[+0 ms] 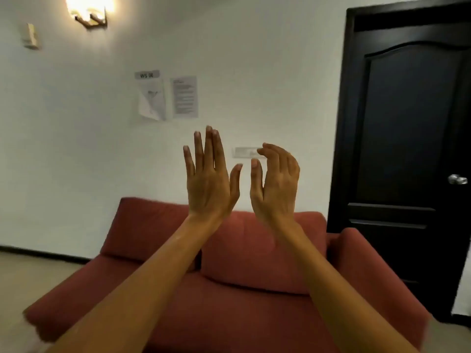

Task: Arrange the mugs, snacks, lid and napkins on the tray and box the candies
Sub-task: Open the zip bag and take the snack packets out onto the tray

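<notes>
Red fabric covers the one sofa (229, 289) in view, which carries two back cushions (262, 250) side by side and stands against a white wall (76, 149). One dark door (407, 149) with a single metal knob (457, 179) stands at the right. Two paper sheets (165, 96) are fixed to the wall, the left one under a small label reading "WS 06". One lit wall lamp (88, 11) sits at the upper left, with one small pale box (31, 36) on the wall just left of it.

Both bare forearms are raised in front of the sofa and wall, backs of the hands toward the camera. The left hand (210, 182) is spread flat, four fingers straight and upward, thumb angled out to the right. The right hand (276, 184) is loosely curled, fingers bent forward at the knuckles, thumb upright. The two thumbs stand near each other but apart. Neither hand holds or touches anything.

Mugs, snacks, lid, napkins, tray and candies: none shows in this view, so their location cannot be told.
</notes>
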